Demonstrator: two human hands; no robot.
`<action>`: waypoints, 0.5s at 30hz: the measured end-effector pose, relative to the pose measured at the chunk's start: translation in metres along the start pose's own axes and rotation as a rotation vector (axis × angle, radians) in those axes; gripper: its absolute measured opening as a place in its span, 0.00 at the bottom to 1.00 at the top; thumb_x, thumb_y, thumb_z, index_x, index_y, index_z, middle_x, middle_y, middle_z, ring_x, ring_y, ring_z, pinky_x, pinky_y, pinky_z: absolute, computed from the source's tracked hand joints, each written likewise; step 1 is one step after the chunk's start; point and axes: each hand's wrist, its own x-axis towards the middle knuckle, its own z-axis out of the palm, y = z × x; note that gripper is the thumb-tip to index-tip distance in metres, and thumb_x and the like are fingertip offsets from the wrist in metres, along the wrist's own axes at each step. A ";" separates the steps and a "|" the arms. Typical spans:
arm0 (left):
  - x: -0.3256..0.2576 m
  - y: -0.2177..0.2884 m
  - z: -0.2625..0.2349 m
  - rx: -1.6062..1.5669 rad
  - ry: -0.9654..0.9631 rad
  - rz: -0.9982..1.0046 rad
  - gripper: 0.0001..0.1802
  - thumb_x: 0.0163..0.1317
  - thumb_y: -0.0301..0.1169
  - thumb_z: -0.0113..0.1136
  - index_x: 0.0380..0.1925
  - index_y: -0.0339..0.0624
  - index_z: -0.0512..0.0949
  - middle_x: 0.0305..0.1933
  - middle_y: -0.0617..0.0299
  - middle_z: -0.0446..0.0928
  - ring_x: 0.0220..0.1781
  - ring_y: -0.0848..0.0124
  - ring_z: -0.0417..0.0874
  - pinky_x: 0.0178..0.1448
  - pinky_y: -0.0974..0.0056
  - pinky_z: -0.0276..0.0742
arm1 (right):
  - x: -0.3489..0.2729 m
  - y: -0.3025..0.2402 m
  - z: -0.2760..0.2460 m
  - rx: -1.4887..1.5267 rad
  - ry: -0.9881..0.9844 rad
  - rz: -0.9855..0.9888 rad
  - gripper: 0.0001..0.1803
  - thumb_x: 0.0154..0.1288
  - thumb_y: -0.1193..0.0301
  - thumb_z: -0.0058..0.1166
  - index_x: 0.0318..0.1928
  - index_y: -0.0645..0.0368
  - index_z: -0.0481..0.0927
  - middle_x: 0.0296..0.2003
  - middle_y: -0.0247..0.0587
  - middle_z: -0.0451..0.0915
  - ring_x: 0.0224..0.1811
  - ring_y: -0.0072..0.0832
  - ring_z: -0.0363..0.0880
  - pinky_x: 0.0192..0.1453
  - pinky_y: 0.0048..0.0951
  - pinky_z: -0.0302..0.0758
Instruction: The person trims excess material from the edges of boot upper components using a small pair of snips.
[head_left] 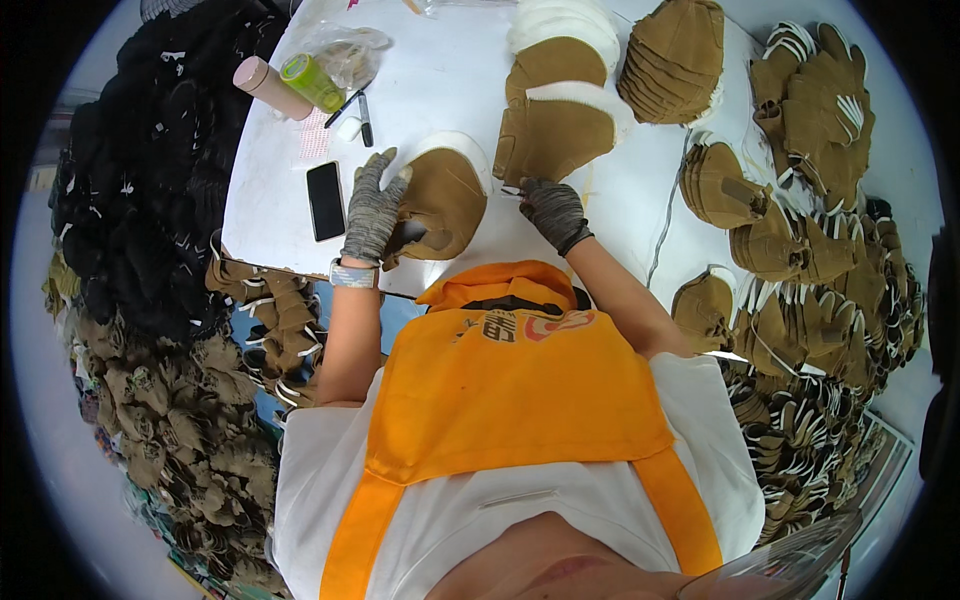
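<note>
from the middle of the view, a brown padded fabric piece (450,200) with white edging (472,152) is lying at eleven o'clock on the white table (620,230). the two hands are resting apart: the left hand (372,212), gloved in grey, is lying with fingers loosely spread against the piece's nine o'clock edge; the right hand (553,213), at one o'clock, is curling beside the lower edge of a second brown piece (560,138), a small dark item (511,190) showing at its fingertips; whether it is gripping firmly, i cannot tell. the piece is looking light, soft and matte, so probably not slippery or fragile, but likely to fold; the thicker brown rim is seeming a surer hold than the white edging.
</note>
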 end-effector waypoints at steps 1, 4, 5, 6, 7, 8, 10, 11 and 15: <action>-0.008 -0.002 0.003 -0.027 -0.036 0.059 0.30 0.61 0.42 0.58 0.61 0.44 0.67 0.66 0.46 0.62 0.69 0.52 0.58 0.71 0.59 0.55 | -0.005 -0.003 -0.010 0.022 0.065 0.026 0.16 0.52 0.69 0.58 0.44 0.57 0.77 0.34 0.46 0.79 0.36 0.42 0.78 0.41 0.38 0.76; -0.015 0.029 0.016 -0.332 -0.134 -0.114 0.29 0.61 0.38 0.59 0.61 0.43 0.67 0.66 0.49 0.63 0.67 0.59 0.63 0.68 0.62 0.60 | -0.025 -0.023 -0.073 0.145 0.377 0.058 0.13 0.53 0.73 0.58 0.41 0.60 0.78 0.33 0.47 0.80 0.36 0.42 0.79 0.42 0.36 0.76; -0.016 0.037 0.024 -0.380 -0.176 -0.085 0.29 0.61 0.37 0.60 0.61 0.43 0.67 0.65 0.50 0.64 0.66 0.61 0.65 0.67 0.63 0.62 | -0.031 -0.023 -0.092 0.300 0.416 0.166 0.12 0.54 0.73 0.58 0.41 0.61 0.78 0.33 0.47 0.80 0.35 0.41 0.79 0.42 0.34 0.76; -0.018 0.042 0.032 -0.429 -0.207 -0.067 0.29 0.61 0.37 0.60 0.61 0.42 0.67 0.65 0.51 0.65 0.65 0.63 0.66 0.66 0.64 0.64 | -0.036 -0.023 -0.107 0.463 0.445 0.268 0.11 0.56 0.73 0.58 0.41 0.61 0.78 0.33 0.46 0.80 0.34 0.39 0.79 0.42 0.32 0.76; -0.018 0.037 0.044 -0.390 -0.254 0.104 0.28 0.61 0.37 0.60 0.60 0.42 0.67 0.64 0.53 0.65 0.64 0.64 0.68 0.65 0.65 0.65 | -0.042 -0.031 -0.133 0.542 0.418 0.242 0.11 0.56 0.73 0.58 0.41 0.62 0.78 0.33 0.46 0.80 0.34 0.38 0.78 0.42 0.30 0.76; -0.016 0.045 0.058 -0.753 -0.349 -0.060 0.29 0.61 0.38 0.60 0.60 0.39 0.67 0.64 0.53 0.66 0.63 0.63 0.69 0.65 0.65 0.66 | -0.047 -0.039 -0.159 0.619 0.394 0.211 0.11 0.57 0.74 0.58 0.42 0.62 0.78 0.33 0.45 0.80 0.34 0.37 0.78 0.43 0.29 0.76; -0.014 0.070 0.079 -1.155 -0.417 -0.369 0.30 0.61 0.42 0.60 0.59 0.36 0.66 0.61 0.53 0.68 0.61 0.63 0.71 0.64 0.64 0.68 | -0.060 -0.032 -0.181 0.627 0.323 0.239 0.15 0.59 0.69 0.58 0.45 0.63 0.79 0.38 0.45 0.81 0.37 0.34 0.80 0.46 0.29 0.76; -0.014 0.089 0.080 -1.198 -0.437 -0.482 0.31 0.62 0.43 0.60 0.58 0.35 0.66 0.59 0.53 0.69 0.60 0.63 0.72 0.62 0.64 0.69 | -0.065 -0.030 -0.187 0.541 0.364 0.207 0.15 0.59 0.68 0.58 0.45 0.63 0.79 0.38 0.45 0.82 0.37 0.33 0.80 0.46 0.29 0.76; -0.013 0.114 0.093 -1.060 -0.512 -0.555 0.38 0.59 0.51 0.60 0.57 0.32 0.64 0.56 0.51 0.71 0.58 0.60 0.73 0.61 0.61 0.71 | -0.087 -0.033 -0.215 0.497 0.515 0.166 0.14 0.62 0.68 0.56 0.46 0.62 0.80 0.34 0.37 0.82 0.37 0.23 0.78 0.44 0.25 0.75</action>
